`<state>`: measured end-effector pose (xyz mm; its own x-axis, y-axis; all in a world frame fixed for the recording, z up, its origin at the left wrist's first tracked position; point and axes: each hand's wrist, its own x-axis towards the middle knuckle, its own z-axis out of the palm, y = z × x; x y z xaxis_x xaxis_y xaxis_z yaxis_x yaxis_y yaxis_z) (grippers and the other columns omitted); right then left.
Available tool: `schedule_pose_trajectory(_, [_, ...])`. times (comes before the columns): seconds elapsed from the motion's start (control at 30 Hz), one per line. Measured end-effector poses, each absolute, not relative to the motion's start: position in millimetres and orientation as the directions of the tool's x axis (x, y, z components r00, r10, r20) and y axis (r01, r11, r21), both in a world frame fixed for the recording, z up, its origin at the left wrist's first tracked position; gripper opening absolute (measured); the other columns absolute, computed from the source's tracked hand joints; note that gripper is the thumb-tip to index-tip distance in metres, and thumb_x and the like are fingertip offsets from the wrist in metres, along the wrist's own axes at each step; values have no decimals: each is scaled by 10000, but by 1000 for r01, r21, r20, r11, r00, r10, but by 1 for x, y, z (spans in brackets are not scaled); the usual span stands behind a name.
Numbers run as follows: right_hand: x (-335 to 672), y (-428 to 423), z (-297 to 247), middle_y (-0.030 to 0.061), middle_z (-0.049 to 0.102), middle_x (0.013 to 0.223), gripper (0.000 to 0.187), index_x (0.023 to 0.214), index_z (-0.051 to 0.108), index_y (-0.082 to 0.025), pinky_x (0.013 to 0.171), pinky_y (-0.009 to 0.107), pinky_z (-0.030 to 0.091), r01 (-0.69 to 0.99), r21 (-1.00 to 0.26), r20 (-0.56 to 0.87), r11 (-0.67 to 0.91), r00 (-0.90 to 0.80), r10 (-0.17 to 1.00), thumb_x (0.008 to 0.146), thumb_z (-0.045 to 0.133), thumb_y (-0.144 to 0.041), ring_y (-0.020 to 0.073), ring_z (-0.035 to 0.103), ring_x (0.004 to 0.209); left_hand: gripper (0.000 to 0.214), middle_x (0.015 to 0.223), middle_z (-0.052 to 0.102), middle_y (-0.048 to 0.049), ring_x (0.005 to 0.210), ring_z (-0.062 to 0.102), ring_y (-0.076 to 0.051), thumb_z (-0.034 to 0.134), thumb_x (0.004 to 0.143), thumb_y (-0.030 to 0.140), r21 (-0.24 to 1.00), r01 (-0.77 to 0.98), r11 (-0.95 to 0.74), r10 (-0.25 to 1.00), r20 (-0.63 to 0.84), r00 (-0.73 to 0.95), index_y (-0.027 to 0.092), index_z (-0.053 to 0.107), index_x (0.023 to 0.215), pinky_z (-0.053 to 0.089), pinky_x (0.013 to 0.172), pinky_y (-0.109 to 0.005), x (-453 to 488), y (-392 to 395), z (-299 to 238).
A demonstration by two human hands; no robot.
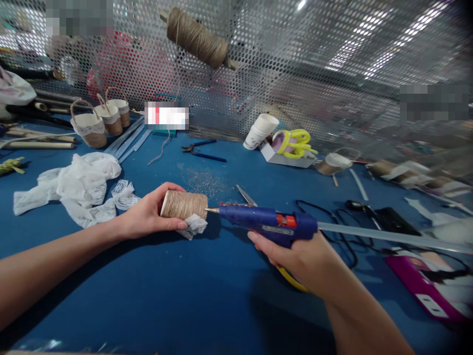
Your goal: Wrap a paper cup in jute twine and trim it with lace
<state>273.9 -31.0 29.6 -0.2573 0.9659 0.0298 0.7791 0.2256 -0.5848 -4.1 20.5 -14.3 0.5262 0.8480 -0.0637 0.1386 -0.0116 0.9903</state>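
Note:
My left hand (pixel 148 214) is wrapped around a twine-covered cup (pixel 184 204) lying on its side, with a bit of white lace (pixel 194 226) at its rim. My right hand (pixel 295 256) grips a blue hot glue gun (pixel 266 220), a clear glue stick (pixel 388 235) sticking out of its back. The gun's metal nozzle touches the cup's rim on the right. Both hands hover just above the blue table (pixel 166 296).
A pile of white lace (pixel 79 185) lies at the left; three small finished baskets (pixel 98 123) stand behind it. A twine spool (pixel 197 38) hangs on the perforated metal screen. Pliers (pixel 201 150), scissors (pixel 246 195), stacked paper cups (pixel 260 130), black cable (pixel 340 222) and a magenta booklet (pixel 424 281) are around.

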Motion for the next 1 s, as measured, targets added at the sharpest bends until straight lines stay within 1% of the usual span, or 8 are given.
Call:
schedule_pose_trajectory(0.1, [267, -32, 34, -16, 565, 452, 200, 657, 646, -237, 407, 264, 440, 796, -584, -21, 156, -207, 978, 687, 597, -429, 138, 508, 381, 535, 801, 523, 26, 707, 545, -136, 707, 638, 295, 992, 130, -1, 846, -68, 529, 200, 379, 1049, 465, 628, -262, -4, 20, -14])
schedule_pose_trajectory(0.2, [258, -33, 38, -19, 530, 417, 270, 577, 560, -223, 409, 252, 450, 783, -621, -100, -16, -59, 993, 700, 576, -462, 136, 516, 383, 538, 798, 519, 27, 704, 546, -137, 709, 632, 292, 993, 119, 1, 842, -65, 536, 199, 378, 1046, 465, 628, -264, -4, 20, -14])
schedule_pose_trajectory(0.27, [255, -34, 39, -20, 533, 422, 284, 554, 529, -220, 412, 243, 451, 759, -644, -151, -101, 3, 988, 668, 602, -471, 132, 520, 391, 539, 801, 522, 25, 708, 547, -138, 709, 632, 294, 994, 112, -3, 840, -58, 539, 198, 379, 1047, 463, 627, -262, -4, 20, -14])
schedule_pose_trajectory(0.47, [252, -37, 41, -23, 537, 425, 294, 549, 534, -213, 407, 226, 437, 738, -651, -201, -176, 56, 978, 634, 628, -478, 111, 494, 379, 541, 815, 533, 21, 702, 535, -128, 719, 637, 318, 991, 131, -29, 859, -42, 511, 197, 397, 1055, 446, 614, -241, -5, 21, -15])
schedule_pose_trajectory(0.63, [254, -37, 39, -26, 513, 395, 336, 491, 493, -216, 400, 223, 428, 747, -638, -220, -188, 56, 974, 634, 638, -482, 105, 477, 364, 525, 815, 540, 20, 713, 552, -139, 712, 642, 315, 993, 118, 0, 855, -61, 514, 207, 401, 1052, 459, 626, -255, -6, 20, -16])
schedule_pose_trajectory(0.8, [255, -33, 37, -27, 491, 391, 265, 598, 618, -200, 398, 228, 438, 678, -721, -237, -142, -48, 970, 680, 618, -453, 117, 486, 377, 538, 832, 541, 16, 722, 553, -138, 715, 644, 314, 994, 107, -5, 847, -52, 529, 203, 393, 1060, 461, 637, -257, -6, 21, -16])
schedule_pose_trajectory(0.93, [253, -30, 38, -52, 441, 385, 266, 684, 645, -178, 403, 219, 419, 608, -787, -229, -107, -126, 965, 733, 580, -431, 97, 442, 367, 553, 820, 540, 20, 725, 557, -139, 720, 634, 283, 996, 88, 18, 835, -64, 547, 205, 380, 1064, 466, 634, -254, -5, 20, -15])
schedule_pose_trajectory(1.0, [252, -30, 39, -58, 432, 389, 259, 687, 640, -173, 410, 215, 407, 582, -807, -230, -101, -152, 961, 748, 575, -416, 86, 417, 364, 547, 823, 543, 19, 731, 560, -138, 716, 636, 268, 997, 75, 31, 832, -68, 551, 205, 377, 1060, 469, 641, -256, -5, 20, -15])
